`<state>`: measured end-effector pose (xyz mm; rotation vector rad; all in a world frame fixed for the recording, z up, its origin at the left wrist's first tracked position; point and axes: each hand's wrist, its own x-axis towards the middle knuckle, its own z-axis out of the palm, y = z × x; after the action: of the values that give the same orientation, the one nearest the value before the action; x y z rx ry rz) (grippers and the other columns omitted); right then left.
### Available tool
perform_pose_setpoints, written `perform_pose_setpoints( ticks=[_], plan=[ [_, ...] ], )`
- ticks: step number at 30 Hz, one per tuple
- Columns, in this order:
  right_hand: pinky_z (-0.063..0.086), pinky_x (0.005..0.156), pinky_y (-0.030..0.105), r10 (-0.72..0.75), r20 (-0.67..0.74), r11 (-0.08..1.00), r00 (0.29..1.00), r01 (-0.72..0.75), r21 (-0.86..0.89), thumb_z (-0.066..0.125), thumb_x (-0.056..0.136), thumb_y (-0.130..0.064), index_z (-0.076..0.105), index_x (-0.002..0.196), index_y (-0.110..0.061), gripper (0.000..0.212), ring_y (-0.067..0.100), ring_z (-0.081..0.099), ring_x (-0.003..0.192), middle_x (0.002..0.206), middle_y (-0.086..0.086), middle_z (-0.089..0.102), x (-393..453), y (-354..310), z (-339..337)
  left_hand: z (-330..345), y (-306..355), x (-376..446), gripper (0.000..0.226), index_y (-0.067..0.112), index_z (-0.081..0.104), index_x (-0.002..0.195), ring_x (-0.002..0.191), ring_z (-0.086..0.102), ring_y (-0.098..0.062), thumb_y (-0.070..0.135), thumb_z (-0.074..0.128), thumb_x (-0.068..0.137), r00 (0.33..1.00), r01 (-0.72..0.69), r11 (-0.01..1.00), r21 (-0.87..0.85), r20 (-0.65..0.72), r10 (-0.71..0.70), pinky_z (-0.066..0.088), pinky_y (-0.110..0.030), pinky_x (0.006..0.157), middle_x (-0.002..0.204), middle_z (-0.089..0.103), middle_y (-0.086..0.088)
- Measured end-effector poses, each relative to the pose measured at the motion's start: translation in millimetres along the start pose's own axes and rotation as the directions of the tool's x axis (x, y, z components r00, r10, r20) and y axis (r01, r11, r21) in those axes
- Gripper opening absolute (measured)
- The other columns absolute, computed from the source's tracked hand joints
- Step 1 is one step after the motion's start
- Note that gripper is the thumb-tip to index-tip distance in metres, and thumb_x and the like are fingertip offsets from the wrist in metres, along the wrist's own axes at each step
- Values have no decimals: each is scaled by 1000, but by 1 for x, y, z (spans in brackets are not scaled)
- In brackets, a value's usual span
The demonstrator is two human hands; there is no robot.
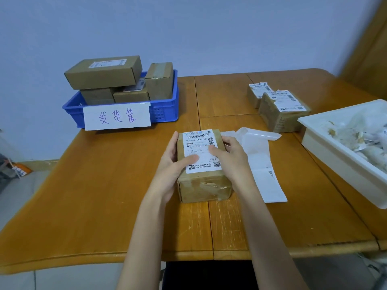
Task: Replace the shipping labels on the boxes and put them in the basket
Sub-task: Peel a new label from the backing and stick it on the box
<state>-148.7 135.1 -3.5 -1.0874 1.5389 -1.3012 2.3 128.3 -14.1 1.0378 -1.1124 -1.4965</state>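
Wooden worktop [104,185] is carrying a cardboard box [204,185] at its centre; left hand [173,162] and right hand [229,152] are cupping its sides, thumbs pressing the shipping label [200,143], blue basket [165,109] sitting far-left.

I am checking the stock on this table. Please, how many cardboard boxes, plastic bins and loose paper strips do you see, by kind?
Cardboard boxes: 7, with 4 in the blue bin, 1 in the hands, 2 at the far right
Plastic bins: 2, the blue one and a white one
Loose paper strips: 1
Total: 10
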Motion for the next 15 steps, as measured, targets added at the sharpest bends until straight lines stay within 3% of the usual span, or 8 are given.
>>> perform_pose_setpoints(
  ticks=[2,4,7,9,12,15],
  plan=[
    [48,57,13,2,-15,999,1000,-3,-36,57,95,-15,57,121,-18,27,5,62,87,113,-5,62,1,-4,-2,-3,2,0,94,32,28,155,123,60,-15,-5,71,80,1000,16,1000,5,27,-16,57,-28,88,143,53,9],
    [48,62,17,-8,-48,992,999,2,-127,53,97,-19,62,108,-14,16,3,57,80,105,-2,65,4,-10,-7,-6,4,-1,100,32,30,154,124,58,-10,1,75,70,998,24,999,22,54,-26,56,-24,88,141,54,14],
    [51,79,38,-17,-87,969,996,-5,-247,64,90,-37,63,98,-2,35,20,62,89,98,10,66,12,-16,-4,-4,7,-2,103,34,27,154,116,63,-9,4,78,70,998,36,998,52,55,-38,56,-21,78,141,54,11],
    [50,79,38,-28,-110,949,994,-9,-316,69,86,-40,59,93,-10,32,22,61,93,93,1,63,18,-16,1,0,5,-2,100,34,24,155,109,68,-10,-6,73,77,998,35,998,50,45,-37,57,-23,73,141,54,7],
    [46,79,36,-46,-138,934,989,-6,-358,62,92,-33,57,91,-14,20,24,59,99,94,-1,63,23,-13,1,4,3,-2,94,33,27,154,95,72,-7,-12,64,81,1000,21,1000,17,13,-22,57,-23,67,127,60,11],
    [41,71,34,-77,-169,887,983,-10,-462,51,97,-40,60,93,-11,30,28,59,95,98,3,65,27,-15,0,7,2,-1,90,36,30,153,93,73,-13,-10,60,82,999,31,1000,1,-31,-31,58,-27,67,118,64,13]
  ],
)
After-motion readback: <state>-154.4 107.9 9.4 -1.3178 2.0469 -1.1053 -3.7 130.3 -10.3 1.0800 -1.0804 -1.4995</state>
